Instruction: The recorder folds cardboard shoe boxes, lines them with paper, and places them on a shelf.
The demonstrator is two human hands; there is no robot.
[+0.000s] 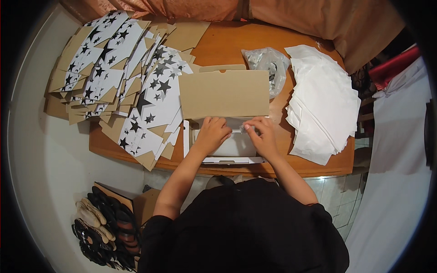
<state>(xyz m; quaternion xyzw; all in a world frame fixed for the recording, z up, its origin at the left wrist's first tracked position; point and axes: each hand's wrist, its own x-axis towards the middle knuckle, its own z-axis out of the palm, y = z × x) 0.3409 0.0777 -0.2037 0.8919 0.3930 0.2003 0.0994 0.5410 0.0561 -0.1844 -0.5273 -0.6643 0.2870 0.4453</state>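
Observation:
A cardboard box (225,93) stands before me with its brown lid folded back. White paper (237,146) lines its inside. Over the left part of the box is my left hand (212,135), its fingers curled at the paper's far edge, seemingly closed on it. Above the right part, my right hand (262,135) pinches a small, shiny, see-through piece (243,129), too small to name. Beyond the box lies a crumpled clear plastic bag (271,68) with small pieces inside.
Flat star-printed cardboard blanks (107,63) are heaped at the left of the wooden table (218,40). White paper sheets (322,102) form a stack at the right. Several shoes (102,227) sit low at the left, and an orange-brown curtain (314,20) hangs behind.

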